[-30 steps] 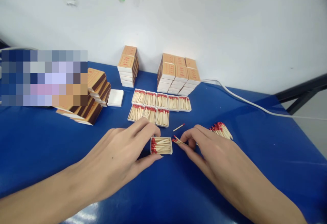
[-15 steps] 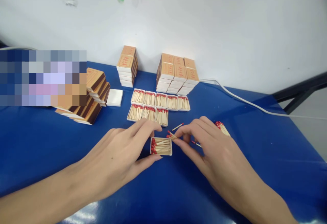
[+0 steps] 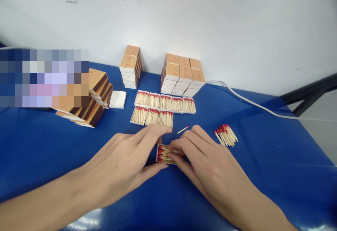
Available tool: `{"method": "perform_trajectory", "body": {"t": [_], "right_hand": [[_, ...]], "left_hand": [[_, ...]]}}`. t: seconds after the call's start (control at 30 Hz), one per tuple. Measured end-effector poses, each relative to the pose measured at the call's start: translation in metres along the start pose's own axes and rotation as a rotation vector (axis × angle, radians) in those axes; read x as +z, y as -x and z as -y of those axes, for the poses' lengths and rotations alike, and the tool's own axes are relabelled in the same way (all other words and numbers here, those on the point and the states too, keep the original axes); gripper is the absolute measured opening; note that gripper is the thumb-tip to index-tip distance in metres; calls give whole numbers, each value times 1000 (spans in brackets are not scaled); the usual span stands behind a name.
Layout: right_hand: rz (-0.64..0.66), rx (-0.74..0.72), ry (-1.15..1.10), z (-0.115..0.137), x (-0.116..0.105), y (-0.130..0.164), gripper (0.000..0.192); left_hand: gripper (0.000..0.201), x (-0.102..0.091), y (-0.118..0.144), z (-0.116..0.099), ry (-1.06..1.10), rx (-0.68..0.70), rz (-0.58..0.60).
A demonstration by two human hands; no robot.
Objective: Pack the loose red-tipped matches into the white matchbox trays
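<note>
Two hands on one open match tray

Head view: the left hand (image 3: 123, 164) clamps its fingers (image 3: 155, 132) on the match tray (image 3: 164, 153), thumb on the near edge. The right hand (image 3: 207, 164) presses curled fingers (image 3: 181, 145) onto the matches inside. Beyond the fingertips lies a single match (image 3: 183, 129); rightward, a loose match pile (image 3: 225, 135) on the blue bench (image 3: 263, 153).

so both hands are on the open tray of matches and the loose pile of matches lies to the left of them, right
Not quite. Both the left hand and right hand are on the open tray of matches, but the loose pile of matches lies to their right on the blue table, as the head view shows.
</note>
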State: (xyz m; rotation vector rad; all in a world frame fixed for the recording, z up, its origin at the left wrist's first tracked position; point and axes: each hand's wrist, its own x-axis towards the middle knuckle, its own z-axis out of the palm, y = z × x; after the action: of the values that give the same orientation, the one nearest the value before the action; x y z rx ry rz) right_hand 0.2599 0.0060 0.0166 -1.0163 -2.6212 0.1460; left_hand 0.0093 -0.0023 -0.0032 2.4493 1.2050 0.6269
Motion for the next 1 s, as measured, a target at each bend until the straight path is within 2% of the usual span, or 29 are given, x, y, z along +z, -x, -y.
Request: {"method": "perform_trajectory", "body": {"t": [0.1, 0.27, 0.4, 0.6, 0.73, 0.93, 1.0], "right_hand": [[21, 3, -18, -2, -4, 0, 19], [48, 70, -133, -3, -8, 2, 7], [43, 77, -136, -5, -7, 3, 10], [86, 103, -233, -8, -8, 3, 16], [99, 124, -311, -8, -9, 3, 13], [20, 114, -203, -6, -5, 5, 14], [27, 117, -230, -6, -5, 6, 13]], "left_hand": [[68, -1, 0, 0, -15, 6, -10], [36, -2, -2, 3, 33, 25, 41], [21, -3, -2, 4, 45, 57, 41], [30, -2, -2, 2, 54, 27, 29], [30, -1, -3, 2, 61, 21, 24], [29, -2, -2, 3, 74, 15, 40], [29, -2, -2, 4, 99, 9, 42]]}}
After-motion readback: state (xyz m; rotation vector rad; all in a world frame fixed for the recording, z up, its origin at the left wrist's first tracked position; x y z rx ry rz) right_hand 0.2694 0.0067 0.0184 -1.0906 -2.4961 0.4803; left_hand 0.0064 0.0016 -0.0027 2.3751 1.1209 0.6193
